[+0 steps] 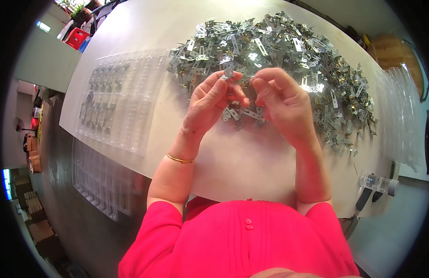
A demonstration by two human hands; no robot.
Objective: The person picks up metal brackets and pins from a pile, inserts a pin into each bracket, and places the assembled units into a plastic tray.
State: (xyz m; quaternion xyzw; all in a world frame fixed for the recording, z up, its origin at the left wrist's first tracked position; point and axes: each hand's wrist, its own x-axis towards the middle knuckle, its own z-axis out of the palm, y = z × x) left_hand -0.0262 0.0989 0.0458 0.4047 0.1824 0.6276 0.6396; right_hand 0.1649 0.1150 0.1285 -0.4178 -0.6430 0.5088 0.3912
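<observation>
2 hands, left (pixel 209 99) and right (pixel 281 99), pinch 1 small bracket (pixel 229 72) above the pile (pixel 288 51); a loose grip could drop it back among lookalikes.

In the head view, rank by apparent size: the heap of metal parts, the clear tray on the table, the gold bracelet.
1. heap of metal parts
2. clear tray, somewhat smaller
3. gold bracelet, smallest by far

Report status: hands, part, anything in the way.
Left hand and right hand raised together, pinching a small metal bracket. Bracket pile just behind. Clear tray left, unobstructed.
</observation>
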